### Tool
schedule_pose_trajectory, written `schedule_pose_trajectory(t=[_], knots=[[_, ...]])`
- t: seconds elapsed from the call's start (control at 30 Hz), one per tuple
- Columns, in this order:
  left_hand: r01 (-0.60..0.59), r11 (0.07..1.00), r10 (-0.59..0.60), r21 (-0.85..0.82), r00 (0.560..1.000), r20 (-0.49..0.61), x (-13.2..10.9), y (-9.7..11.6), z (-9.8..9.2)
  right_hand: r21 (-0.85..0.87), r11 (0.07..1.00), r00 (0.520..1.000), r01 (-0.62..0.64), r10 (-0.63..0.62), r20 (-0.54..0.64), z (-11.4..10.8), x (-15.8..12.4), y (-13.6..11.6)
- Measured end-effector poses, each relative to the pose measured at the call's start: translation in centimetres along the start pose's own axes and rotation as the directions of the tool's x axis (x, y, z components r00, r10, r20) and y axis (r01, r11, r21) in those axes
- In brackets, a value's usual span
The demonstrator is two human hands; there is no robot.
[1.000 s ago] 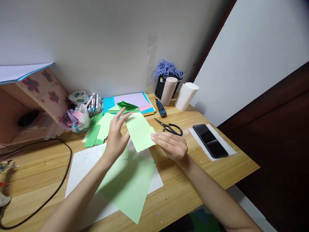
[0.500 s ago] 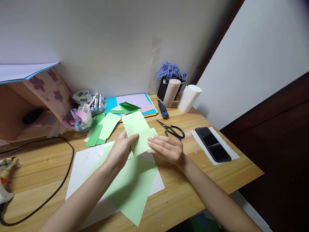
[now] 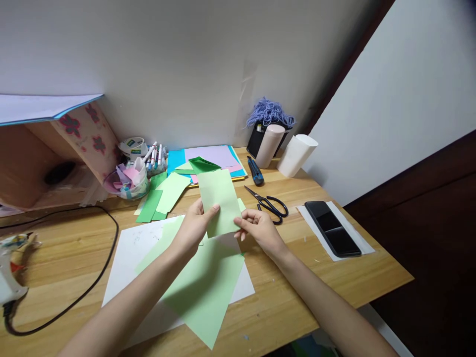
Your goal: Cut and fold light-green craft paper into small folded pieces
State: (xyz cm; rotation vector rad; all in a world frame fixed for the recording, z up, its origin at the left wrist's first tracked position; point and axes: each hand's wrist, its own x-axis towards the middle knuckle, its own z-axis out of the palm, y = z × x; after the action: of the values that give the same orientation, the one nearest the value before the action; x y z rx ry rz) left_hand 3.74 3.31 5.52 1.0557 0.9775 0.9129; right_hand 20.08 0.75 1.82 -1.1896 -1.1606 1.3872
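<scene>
A light green paper rectangle point(image 3: 222, 191) is held up above the desk between both hands. My left hand point(image 3: 194, 225) pinches its left side, thumb on the face toward me and fingers behind. At its lower right corner, my right hand point(image 3: 260, 229) grips the edge between thumb and fingers. Below lies a larger light green sheet point(image 3: 208, 292) with one corner pointing toward me, on top of a white sheet point(image 3: 121, 263). Black-handled scissors point(image 3: 268, 202) rest just beyond my right hand, their blades half open.
A blue utility knife point(image 3: 256, 172) lies behind the scissors. Green paper pieces point(image 3: 173, 191) and stacked coloured sheets point(image 3: 208, 152) are at the back. A phone point(image 3: 332, 229) sits at right. At left, a black cord point(image 3: 111, 248) runs from a glue gun point(image 3: 11, 277).
My right hand has gone from lying flat along the paper's right side to pinching its lower right corner. The paper is now more upright. The whole view has shifted slightly.
</scene>
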Motion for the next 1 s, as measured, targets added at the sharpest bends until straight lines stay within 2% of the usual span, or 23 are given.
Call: schedule_pose_trajectory(t=[0.3, 0.47, 0.67, 1.0], knots=[[-0.005, 1.000, 0.005, 0.012, 1.000, -0.012, 0.55, -0.37, -0.01, -0.003, 0.999, 0.999, -0.051, 0.051, -0.013, 0.00, -0.01, -0.10], [-0.005, 0.999, 0.006, 0.039, 0.999, -0.032, 0.53, -0.41, -0.07, -0.009, 0.998, 0.997, -0.065, 0.066, 0.048, -0.18, -0.20, -0.04], [0.010, 0.999, -0.010, 0.043, 1.000, 0.000, 0.52, -0.58, -0.20, -0.009, 0.992, 0.990, -0.129, 0.129, 0.065, -0.14, -0.14, 0.06], [0.010, 0.997, -0.011, 0.074, 1.000, 0.011, 0.45, -0.53, -0.22, -0.011, 0.989, 0.983, -0.148, 0.148, 0.105, -0.01, -0.31, -0.02]])
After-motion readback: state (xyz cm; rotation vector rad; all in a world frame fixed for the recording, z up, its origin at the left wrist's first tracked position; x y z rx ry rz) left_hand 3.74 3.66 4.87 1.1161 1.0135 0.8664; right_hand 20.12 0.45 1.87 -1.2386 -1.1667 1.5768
